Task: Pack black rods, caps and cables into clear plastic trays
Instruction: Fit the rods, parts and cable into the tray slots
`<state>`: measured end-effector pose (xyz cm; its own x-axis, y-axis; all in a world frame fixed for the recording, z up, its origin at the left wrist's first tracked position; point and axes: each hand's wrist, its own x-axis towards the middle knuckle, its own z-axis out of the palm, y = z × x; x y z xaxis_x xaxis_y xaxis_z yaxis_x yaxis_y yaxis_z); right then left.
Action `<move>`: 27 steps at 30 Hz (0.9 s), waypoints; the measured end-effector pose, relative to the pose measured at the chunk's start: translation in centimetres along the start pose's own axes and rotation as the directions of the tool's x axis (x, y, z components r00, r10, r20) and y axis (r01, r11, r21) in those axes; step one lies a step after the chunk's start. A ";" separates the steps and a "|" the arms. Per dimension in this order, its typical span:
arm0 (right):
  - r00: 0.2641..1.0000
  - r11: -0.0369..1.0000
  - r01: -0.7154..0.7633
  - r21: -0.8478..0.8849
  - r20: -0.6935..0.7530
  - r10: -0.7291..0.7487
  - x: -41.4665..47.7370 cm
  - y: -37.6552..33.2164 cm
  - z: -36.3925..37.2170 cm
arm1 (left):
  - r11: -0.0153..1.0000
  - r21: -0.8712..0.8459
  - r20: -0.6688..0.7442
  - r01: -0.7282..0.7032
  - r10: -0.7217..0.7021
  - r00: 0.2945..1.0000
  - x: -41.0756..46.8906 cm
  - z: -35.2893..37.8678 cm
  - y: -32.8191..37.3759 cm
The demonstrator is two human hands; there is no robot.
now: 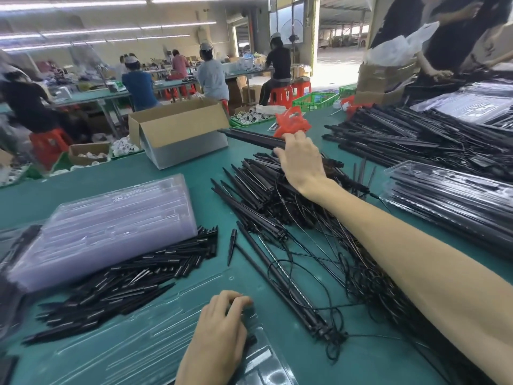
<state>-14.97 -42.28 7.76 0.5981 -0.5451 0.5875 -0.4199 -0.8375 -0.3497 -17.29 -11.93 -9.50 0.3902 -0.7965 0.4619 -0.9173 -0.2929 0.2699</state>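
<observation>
Black rods [258, 190] lie heaped mid-bench, their long axes running near right to far left with pointed tips to the left. The right hand [302, 159] reaches over the heap, fingers curled round a bundle of rods [249, 138] that juts far left. The left hand [222, 329] rests bent-fingered on a clear tray [125, 351] at the near edge; whether it grips anything I cannot tell. Bare green bench [166, 184] lies left of the heap.

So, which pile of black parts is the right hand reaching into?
The middle pile of cabled rods: the right hand grips rods at its far end. The short stakes lie left, another rod pile far right.
</observation>
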 end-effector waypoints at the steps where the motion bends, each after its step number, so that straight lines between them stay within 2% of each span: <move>1: 1.000 0.996 0.017 0.087 0.001 -0.017 -0.6 -1.3 -1.1 | 1.000 -0.023 0.008 0.014 -0.014 1.000 -0.1 -0.1 0.0; 3: 0.997 0.980 0.070 0.188 0.010 -0.073 -2.5 -3.9 -3.0 | 0.994 -0.092 0.027 0.062 -0.060 0.998 -0.3 -0.5 0.0; 5: 0.990 0.972 0.134 0.192 0.023 -0.141 -5.2 -6.0 -4.3 | 0.968 -0.222 -0.005 0.120 -0.124 0.992 0.0 -1.2 0.0; 7: 0.978 0.965 0.196 0.174 0.042 -0.206 -8.5 -7.7 -5.0 | 0.899 -0.372 -0.072 0.231 -0.275 0.959 0.5 -2.2 0.3; 8: 0.972 0.961 0.215 0.175 0.062 -0.228 -10.3 -8.4 -5.1 | 0.833 -0.470 -0.092 0.293 -0.376 0.922 0.9 -2.9 0.5; 9: 0.966 0.958 0.227 0.177 0.086 -0.245 -12.0 -9.0 -5.1 | 0.712 -0.614 -0.079 0.342 -0.486 0.870 1.3 -3.8 0.6; 10: 0.960 0.956 0.235 0.176 0.113 -0.257 -13.7 -9.5 -4.9 | 0.503 -0.790 -0.010 0.350 -0.582 0.813 1.7 -4.9 0.6; 11: 0.954 0.957 0.239 0.167 0.143 -0.263 -15.4 -10.0 -4.6 | 0.227 -0.922 0.103 0.314 -0.638 0.764 2.1 -6.0 0.6; 12: 0.947 0.957 0.240 0.162 0.178 -0.268 -17.0 -10.5 -4.2 | -0.054 -0.968 0.222 0.246 -0.647 0.730 2.3 -7.0 0.3; 13: 0.937 0.955 0.241 0.175 0.213 -0.275 -18.7 -10.8 -3.8 | -0.259 -0.949 0.306 0.178 -0.634 0.711 2.3 -8.1 -0.1; 14: 0.926 0.949 0.241 0.205 0.243 -0.288 -20.2 -11.2 -3.5 | -0.383 -0.914 0.359 0.131 -0.614 0.703 2.1 -8.9 -0.4; 15: 0.914 0.937 0.247 0.246 0.262 -0.310 -21.7 -11.5 -3.3 | -0.457 -0.883 0.389 0.105 -0.592 0.706 1.8 -9.6 -0.3; 16: 0.902 0.921 0.258 0.291 0.270 -0.338 -23.0 -11.8 -3.2 | -0.483 -0.871 0.400 0.094 -0.584 0.706 1.3 -10.0 -0.2; 19: 0.849 0.861 0.343 0.376 0.269 -0.455 -25.8 -12.4 -3.2 | -0.509 -0.857 0.439 0.083 -0.636 0.634 0.1 -10.5 0.5; 22: 0.824 0.846 0.380 0.374 0.278 -0.493 -27.0 -12.1 -3.7 | -0.557 -0.828 0.414 -0.063 -0.684 0.600 -0.9 -11.5 0.9; 24: 0.833 0.849 0.379 0.369 0.264 -0.486 -27.1 -11.3 -4.4 | -0.563 -0.813 0.375 -0.150 -0.703 0.605 -1.2 -12.8 0.8; 27: 0.808 0.832 0.518 0.197 0.206 -0.552 -27.0 -9.2 -5.2 | -0.600 -0.755 0.318 -0.264 -0.688 0.652 -1.6 -15.3 0.2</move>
<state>-30.81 -19.65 -1.09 0.8557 0.0145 0.5172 0.0955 -0.9869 -0.1304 -16.90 -2.69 2.72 0.8601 -0.4866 -0.1532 0.5075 0.7857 0.3538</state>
